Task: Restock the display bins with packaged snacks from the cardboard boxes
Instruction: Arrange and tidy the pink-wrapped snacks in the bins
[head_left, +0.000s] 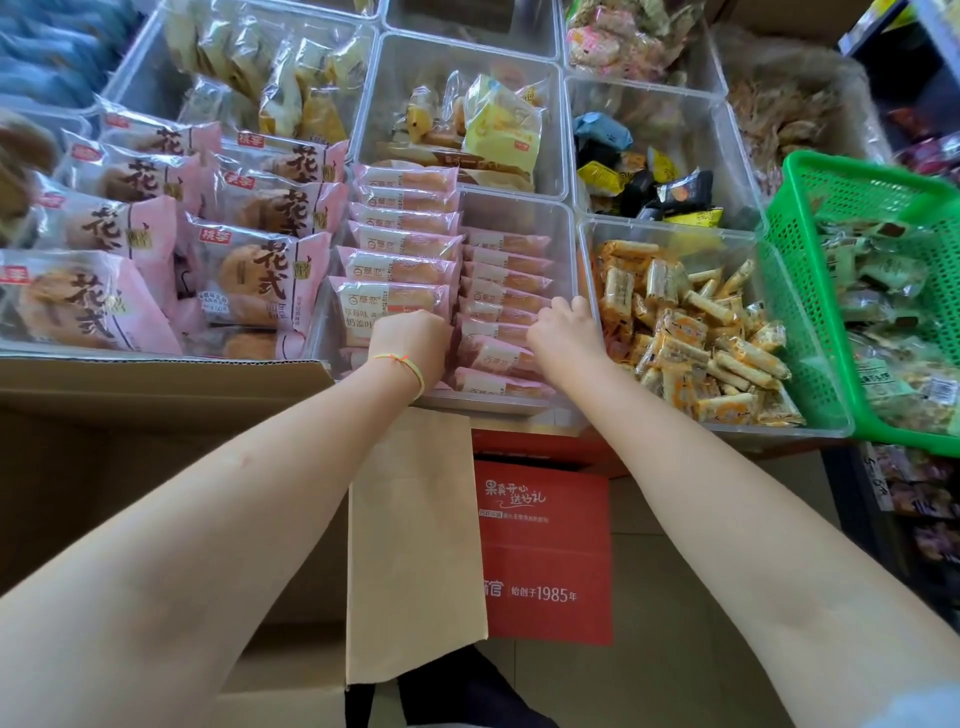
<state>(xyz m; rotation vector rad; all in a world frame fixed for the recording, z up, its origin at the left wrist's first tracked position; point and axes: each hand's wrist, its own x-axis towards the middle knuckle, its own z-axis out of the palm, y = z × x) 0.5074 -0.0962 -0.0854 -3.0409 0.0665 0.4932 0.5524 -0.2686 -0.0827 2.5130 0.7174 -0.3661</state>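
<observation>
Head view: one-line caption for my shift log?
Both hands, left and right, straighten rows of pink snack packs in a clear bin.

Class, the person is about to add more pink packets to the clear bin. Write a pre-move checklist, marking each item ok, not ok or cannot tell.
1. Room in clear bin behind right row: ok.
2. Pink packets in left row neat: ok.
3. Left hand free: cannot tell, fingers hidden among packets.
4. Right hand free: cannot tell.
5. Stock left in cardboard box: cannot tell.
</observation>
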